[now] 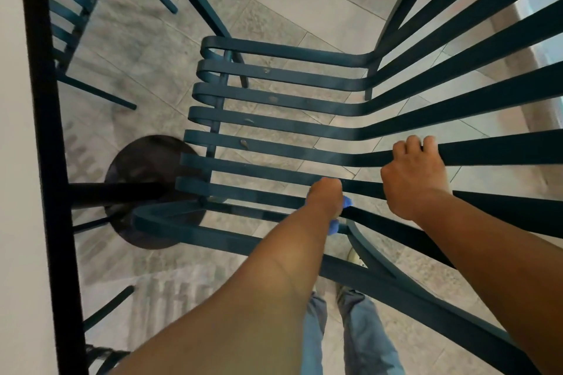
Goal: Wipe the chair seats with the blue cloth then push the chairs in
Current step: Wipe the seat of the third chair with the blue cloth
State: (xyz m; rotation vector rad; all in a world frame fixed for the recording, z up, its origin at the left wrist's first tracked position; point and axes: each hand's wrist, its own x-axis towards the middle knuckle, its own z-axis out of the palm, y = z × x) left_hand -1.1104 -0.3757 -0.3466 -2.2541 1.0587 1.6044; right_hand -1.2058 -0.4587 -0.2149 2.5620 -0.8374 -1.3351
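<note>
Chair seat slats (274, 100) lie just ahead of both your hands, and several carry small specks, so by my judgement the wiping of this slatted chair (457, 24) is unfinished. Your left hand (324, 196) is bunched around the blue cloth (334, 227), pressing it at the nearest slats, beside your right hand. Your right hand (412, 173) curls over a back slat (487, 152), steadying the frame. I count two chairs: this one, and a second chair (70, 3) far to the left of your left hand, under the glass tabletop (33, 100). One cloth shows. This chair stands clear of the tabletop, so pushing in remains.
</note>
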